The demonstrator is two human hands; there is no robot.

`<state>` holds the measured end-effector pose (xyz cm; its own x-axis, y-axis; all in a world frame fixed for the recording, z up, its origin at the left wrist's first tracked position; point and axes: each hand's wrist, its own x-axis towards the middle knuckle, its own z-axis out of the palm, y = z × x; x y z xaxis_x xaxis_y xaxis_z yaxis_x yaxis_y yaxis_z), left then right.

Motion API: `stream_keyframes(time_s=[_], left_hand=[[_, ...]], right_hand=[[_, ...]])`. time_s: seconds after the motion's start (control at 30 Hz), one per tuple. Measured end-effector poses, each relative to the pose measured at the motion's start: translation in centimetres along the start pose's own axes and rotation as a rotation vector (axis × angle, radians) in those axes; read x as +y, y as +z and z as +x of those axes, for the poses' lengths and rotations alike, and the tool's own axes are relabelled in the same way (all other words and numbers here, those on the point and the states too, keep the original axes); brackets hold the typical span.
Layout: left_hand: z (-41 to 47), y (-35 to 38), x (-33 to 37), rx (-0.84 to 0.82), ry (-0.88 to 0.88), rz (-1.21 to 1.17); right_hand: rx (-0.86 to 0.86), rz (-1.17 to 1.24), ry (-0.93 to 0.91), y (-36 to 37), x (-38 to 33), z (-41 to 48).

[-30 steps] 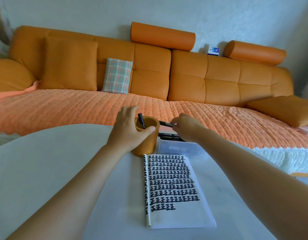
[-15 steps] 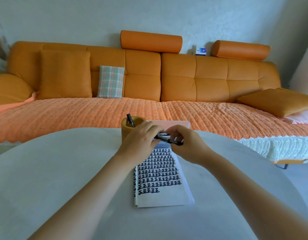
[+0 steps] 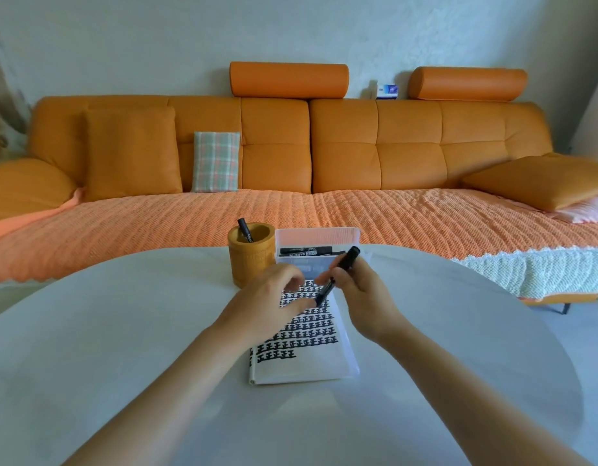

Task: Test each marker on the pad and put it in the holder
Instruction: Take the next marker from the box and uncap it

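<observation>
The right hand [image 3: 361,292] is gripping a tilted marker [image 3: 349,258] over the pad [image 3: 307,364]; the left hand [image 3: 264,306] is touching its lower end, grip unclear.

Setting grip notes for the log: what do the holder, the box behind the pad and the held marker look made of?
Holder: bamboo or wood probably, matte yellow-brown, faintly ribbed wall. Box: thin translucent plastic; sofa cover shows through its wall. Marker in the right hand: smooth black plastic, seemingly, slight sheen.

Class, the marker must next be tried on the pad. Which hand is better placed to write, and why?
Right. The right hand grips the marker, tilted over the pad; the left hand merely reaches its lower end with its fingertips.
</observation>
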<state>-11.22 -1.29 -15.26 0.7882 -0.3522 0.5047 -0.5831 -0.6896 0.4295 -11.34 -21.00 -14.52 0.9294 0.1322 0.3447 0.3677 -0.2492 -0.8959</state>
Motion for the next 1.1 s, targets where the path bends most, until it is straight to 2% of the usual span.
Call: stream_keyframes(time_s=[0.13, 0.23, 0.33, 0.47, 0.6, 0.67, 0.73, 0.8, 0.87, 0.93, 0.97, 1.07, 1.1], left_hand=[[-0.6, -0.9, 0.4, 0.133, 0.028, 0.024], [-0.9, -1.2, 0.9, 0.076, 0.124, 0.107], [-1.4, -0.7, 0.7, -0.026, 0.218, 0.213], [-1.8, -0.2, 0.2, -0.070, 0.217, 0.247], [-1.7, -0.2, 0.1, -0.070, 0.216, 0.329], [-1.7, -0.4, 0.3, -0.100, 0.173, 0.342], [-1.6, -0.4, 0.5, -0.175, 0.070, 0.295], [-1.6, -0.7, 0.6, -0.235, -0.039, 0.184], [-1.8, -1.0, 0.5, -0.229, -0.077, 0.061], [-2.1, -1.3, 0.2, -0.215, -0.026, 0.066], [-2.3, -1.4, 0.0, -0.205, 0.020, 0.105], [-3.0, -2.4, -1.3, -0.130, 0.117, 0.251], [-3.2, -2.9, -1.9, -0.098, 0.099, 0.252]], right_hand=[[-0.193, -0.387, -0.075, -0.2, -0.1, -0.5], [-0.273, -0.678, -0.150, 0.1, 0.4, -0.8], [-0.317, -0.625, -0.150, 0.3, 0.5, -1.0], [-0.395, -0.697, -0.191, 0.5, 0.6, -1.6], [-0.324, -0.779, -0.266, 0.6, 0.9, -1.5], [-0.243, -0.829, -0.428, 0.7, 1.2, -1.4], [-0.178, -0.940, -0.594, 0.7, 1.5, -1.2], [-0.171, -1.047, -0.688, 0.6, 1.8, -1.0], [-0.155, -1.081, -0.751, 0.5, 1.8, -0.8], [-0.183, -1.049, -0.673, 0.8, 1.1, -1.2], [-0.227, -1.000, -0.567, 1.1, 0.8, -1.5], [-0.402, -0.667, -0.059, 0.7, 0.7, -1.7], [-0.406, -0.586, 0.018, 0.1, 0.8, -1.6]])
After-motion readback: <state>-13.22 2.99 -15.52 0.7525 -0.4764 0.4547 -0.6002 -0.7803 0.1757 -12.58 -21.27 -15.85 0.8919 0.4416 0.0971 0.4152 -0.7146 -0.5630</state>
